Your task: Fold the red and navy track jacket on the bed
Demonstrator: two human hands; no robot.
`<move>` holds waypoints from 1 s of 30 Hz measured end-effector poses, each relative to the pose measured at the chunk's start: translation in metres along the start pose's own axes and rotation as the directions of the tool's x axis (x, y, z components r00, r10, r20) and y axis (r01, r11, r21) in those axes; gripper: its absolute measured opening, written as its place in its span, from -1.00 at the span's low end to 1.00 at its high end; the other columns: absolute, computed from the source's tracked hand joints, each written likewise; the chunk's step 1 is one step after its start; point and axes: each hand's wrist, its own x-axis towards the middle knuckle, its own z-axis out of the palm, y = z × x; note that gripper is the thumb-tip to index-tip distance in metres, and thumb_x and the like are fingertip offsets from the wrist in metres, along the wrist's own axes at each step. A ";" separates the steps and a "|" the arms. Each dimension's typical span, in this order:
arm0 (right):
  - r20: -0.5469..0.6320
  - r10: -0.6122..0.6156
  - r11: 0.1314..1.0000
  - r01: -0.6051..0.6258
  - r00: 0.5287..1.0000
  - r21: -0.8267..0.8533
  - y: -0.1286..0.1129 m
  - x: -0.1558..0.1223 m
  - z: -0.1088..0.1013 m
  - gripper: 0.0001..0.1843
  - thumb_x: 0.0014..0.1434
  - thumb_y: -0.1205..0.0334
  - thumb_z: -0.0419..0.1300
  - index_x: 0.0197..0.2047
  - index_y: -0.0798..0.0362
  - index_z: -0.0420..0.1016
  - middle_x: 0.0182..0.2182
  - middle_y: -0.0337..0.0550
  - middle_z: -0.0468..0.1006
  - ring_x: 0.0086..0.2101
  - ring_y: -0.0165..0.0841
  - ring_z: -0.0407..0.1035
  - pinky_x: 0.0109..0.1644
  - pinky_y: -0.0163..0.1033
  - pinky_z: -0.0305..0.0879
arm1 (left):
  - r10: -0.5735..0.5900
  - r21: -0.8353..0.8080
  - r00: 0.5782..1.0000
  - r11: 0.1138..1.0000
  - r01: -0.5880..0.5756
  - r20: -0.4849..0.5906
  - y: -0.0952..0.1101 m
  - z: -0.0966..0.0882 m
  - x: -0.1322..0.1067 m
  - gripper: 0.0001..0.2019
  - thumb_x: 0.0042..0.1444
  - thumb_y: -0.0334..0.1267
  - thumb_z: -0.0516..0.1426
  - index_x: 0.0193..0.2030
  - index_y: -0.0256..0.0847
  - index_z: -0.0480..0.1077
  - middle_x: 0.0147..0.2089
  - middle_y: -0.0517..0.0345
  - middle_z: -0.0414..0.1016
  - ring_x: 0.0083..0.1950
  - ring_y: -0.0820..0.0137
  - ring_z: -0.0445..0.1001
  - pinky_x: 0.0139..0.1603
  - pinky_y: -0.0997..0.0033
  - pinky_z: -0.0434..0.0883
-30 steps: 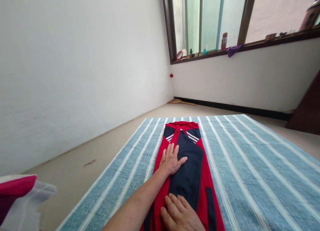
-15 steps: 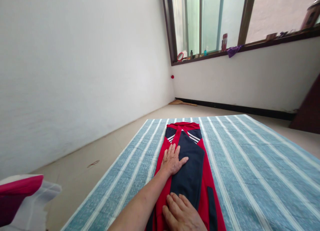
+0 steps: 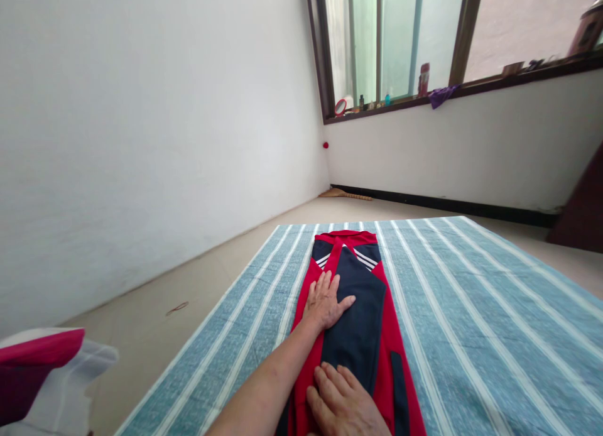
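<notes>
A red and navy jacket with white stripes near its far end lies folded into a long narrow strip. It rests on a blue cloth with white stripes. My left hand lies flat on the middle of the jacket, fingers pointing away and thumb spread to the right. Closer to me, my right hand is laid on the navy part, fingers stretched and slightly bent. Neither hand grips the fabric. The jacket's near end runs out of the picture at the bottom.
Pink, purple and white fabric hangs at the lower left. A broom-like object lies in the floor corner. Bottles, a small mirror and a purple cloth line the window sill. White walls stand left and ahead.
</notes>
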 end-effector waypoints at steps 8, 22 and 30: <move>-0.059 -0.017 1.000 0.016 0.998 -0.015 0.001 0.000 0.000 -0.40 0.14 -0.25 0.15 0.07 0.01 0.40 0.03 -0.01 0.49 0.01 -0.08 0.38 0.03 -0.04 0.37 | -0.003 -0.002 1.000 1.000 0.003 0.005 0.000 0.000 0.000 -0.21 0.19 0.30 -0.24 0.39 -0.22 -0.04 0.46 -0.05 -0.20 0.45 0.19 -0.27 0.38 0.03 -0.18; -0.157 -0.022 1.000 0.019 0.987 -0.025 0.002 0.000 0.000 -0.42 0.16 -0.25 0.13 0.05 0.01 0.40 0.00 -0.03 0.51 -0.02 -0.11 0.40 0.02 -0.06 0.39 | 0.002 -0.014 1.000 1.000 -0.003 -0.013 -0.001 0.001 0.000 -0.21 0.19 0.31 -0.22 0.39 -0.23 -0.02 0.45 -0.07 -0.17 0.45 0.17 -0.25 0.38 0.02 -0.17; -0.125 -0.040 0.999 0.035 0.991 -0.041 0.003 0.000 -0.002 -0.40 0.13 -0.27 0.15 0.04 0.01 0.41 -0.01 -0.02 0.52 -0.03 -0.10 0.42 -0.01 -0.08 0.41 | 0.005 -0.011 1.000 1.000 -0.005 -0.028 -0.001 0.002 0.001 -0.22 0.19 0.29 -0.19 0.38 -0.23 -0.01 0.45 -0.09 -0.14 0.44 0.17 -0.21 0.38 0.02 -0.16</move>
